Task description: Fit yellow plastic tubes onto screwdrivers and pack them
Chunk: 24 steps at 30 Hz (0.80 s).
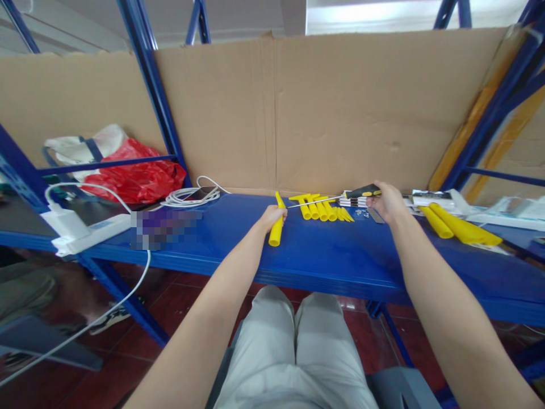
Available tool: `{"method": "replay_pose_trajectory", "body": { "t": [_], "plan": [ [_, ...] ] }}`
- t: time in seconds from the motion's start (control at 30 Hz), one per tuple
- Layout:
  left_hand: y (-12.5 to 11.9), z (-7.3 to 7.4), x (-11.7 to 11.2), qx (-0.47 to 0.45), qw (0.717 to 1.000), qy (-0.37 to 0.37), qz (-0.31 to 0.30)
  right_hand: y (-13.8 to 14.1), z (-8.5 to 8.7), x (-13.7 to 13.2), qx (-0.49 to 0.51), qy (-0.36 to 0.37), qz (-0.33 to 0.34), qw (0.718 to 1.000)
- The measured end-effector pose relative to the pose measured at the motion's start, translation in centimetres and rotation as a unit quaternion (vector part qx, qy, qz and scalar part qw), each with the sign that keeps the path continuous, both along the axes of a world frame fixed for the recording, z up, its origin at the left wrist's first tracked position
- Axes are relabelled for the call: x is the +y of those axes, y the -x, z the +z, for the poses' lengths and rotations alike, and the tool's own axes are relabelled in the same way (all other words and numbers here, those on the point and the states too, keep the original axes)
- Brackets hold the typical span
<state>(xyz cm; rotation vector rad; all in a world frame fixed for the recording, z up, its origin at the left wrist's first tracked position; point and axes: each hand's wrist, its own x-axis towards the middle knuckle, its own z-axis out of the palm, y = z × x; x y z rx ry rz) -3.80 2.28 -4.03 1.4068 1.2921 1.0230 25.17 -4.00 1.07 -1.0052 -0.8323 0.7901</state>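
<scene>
My left hand is closed around a yellow plastic tube, which stands out above and below the fingers over the blue tabletop. In my right hand is a screwdriver with a black and yellow handle. Its long thin shaft points left and reaches the tube at my left fingers; whether the tip touches it I cannot tell. Between the hands lies a row of several yellow tubes and tapered pieces. Small shiny bits are scattered just below the screwdriver handle.
More yellow tubes lie to the right. On the left are a white power strip, a coiled white cable and a red plastic bag. A cardboard sheet closes off the back; blue posts frame it.
</scene>
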Motion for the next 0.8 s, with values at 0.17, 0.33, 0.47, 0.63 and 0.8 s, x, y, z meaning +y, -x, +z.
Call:
{"method": "replay_pose_trajectory", "body": {
  "t": [0.17,0.33,0.47,0.63,0.8],
  "plan": [
    [0.01,0.06,0.00,0.004,1.000,0.002,-0.003,-0.05,0.48,-0.31,0.056,0.036,0.023,0.998],
    [0.01,-0.04,0.13,0.004,1.000,-0.003,-0.002,-0.25,0.34,0.12,0.041,0.010,0.019,0.999],
    [0.01,-0.10,0.21,0.004,1.000,-0.003,-0.004,-0.50,0.00,0.50,0.005,0.008,0.009,1.000],
    [-0.01,-0.15,0.28,0.003,1.000,0.001,-0.002,-0.32,0.15,0.15,0.024,0.015,-0.003,1.000],
    [-0.01,-0.20,0.38,0.001,1.000,0.001,-0.003,-0.14,0.26,0.10,0.036,-0.006,-0.002,0.999]
  ]
}}
